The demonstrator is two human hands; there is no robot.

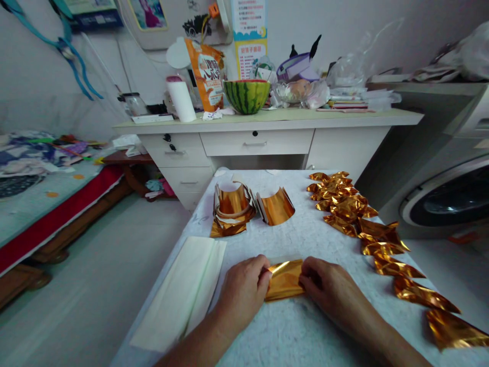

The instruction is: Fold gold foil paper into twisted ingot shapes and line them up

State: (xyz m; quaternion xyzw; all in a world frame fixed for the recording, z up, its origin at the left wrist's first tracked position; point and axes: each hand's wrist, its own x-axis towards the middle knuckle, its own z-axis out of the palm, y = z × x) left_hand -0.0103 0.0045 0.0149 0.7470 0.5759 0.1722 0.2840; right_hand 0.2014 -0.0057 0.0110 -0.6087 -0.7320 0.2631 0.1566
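One gold foil sheet point(284, 281), between the hands: left hand point(243, 281) pinching its left edge, right hand point(327, 280) its right. Two curved foil bundles point(277, 208), beyond the hands. Many twisted foil pieces point(349, 208), right of the right hand. White paper point(182, 290), left of the left hand.

The left hand point(244, 283) and the right hand point(329, 283) are both showing bare; the left forearm point(199, 337) and the right forearm point(384, 332) are likewise appearing uncovered down to the lower edge of the view; both are narrowing toward the wrists; the hands are broadening beyond these into rounded knuckles.
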